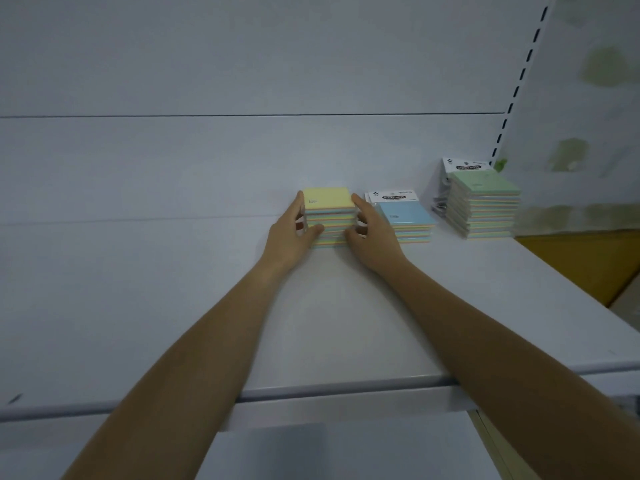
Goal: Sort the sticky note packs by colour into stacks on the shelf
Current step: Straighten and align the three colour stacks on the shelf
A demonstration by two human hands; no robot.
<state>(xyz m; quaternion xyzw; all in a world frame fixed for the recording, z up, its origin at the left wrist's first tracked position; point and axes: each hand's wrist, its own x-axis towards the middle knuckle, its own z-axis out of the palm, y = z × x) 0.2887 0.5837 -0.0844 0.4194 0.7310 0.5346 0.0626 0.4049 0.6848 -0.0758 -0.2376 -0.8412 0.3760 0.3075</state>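
While both bare forearms stretch straight forward over the shelf [346,323], the left hand [292,233] cups the left side of the yellow stack [329,202], fingers curled round that edge and thumb pressed against the front. The right hand [372,237] mirrors it on the right side, so the two hands grip the stack between them. The yellow stack stands on the shelf close to the back panel [207,64]. It is made of flat square packs whose edges show thin pastel stripes. Just beside it to the right lies the blue stack [408,216], lower, topped by a pack with a white printed header card. Whether the right hand touches it cannot be told. Farther right, near the shelf's end, the green stack [485,199] rises taller, its packs slightly uneven and glossy in their wrapping. The shelf is smooth and pale grey with a rounded front lip. The back panel is plain and matt, crossed by one horizontal seam, with a slotted upright [519,81] at its right edge.
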